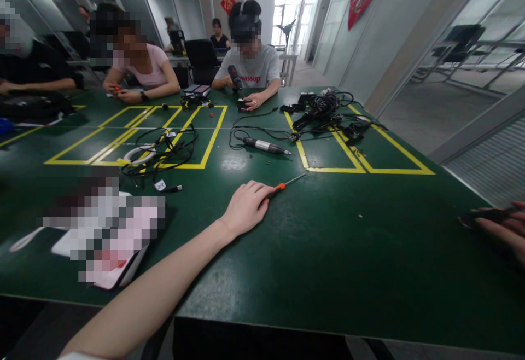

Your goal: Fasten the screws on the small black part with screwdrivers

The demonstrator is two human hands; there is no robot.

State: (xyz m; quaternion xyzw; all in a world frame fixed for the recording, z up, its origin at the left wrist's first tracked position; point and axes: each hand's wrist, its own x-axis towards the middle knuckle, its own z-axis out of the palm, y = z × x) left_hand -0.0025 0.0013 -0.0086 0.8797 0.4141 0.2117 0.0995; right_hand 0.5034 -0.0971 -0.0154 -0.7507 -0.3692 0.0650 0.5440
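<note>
My left hand (246, 209) reaches across the green table from the lower left. Its fingers are closed around the handle of a screwdriver (280, 186) with an orange collar, and the thin metal shaft points away to the right. Most of the handle is hidden under the fingers. Beyond it lies a grey-and-black electric screwdriver (264, 145) with a cable. At the far right edge, partly cut off and blurred, my right hand (502, 231) grips a dark object (471, 218) whose kind I cannot make out.
Tangled black cables lie at the back right (322, 111) and left of centre (180, 149). Yellow tape (336, 170) marks the green table (328, 272). A blurred-out pink item (131, 234) lies at left. Across the table, a person (256, 62) holds a power tool (235, 77).
</note>
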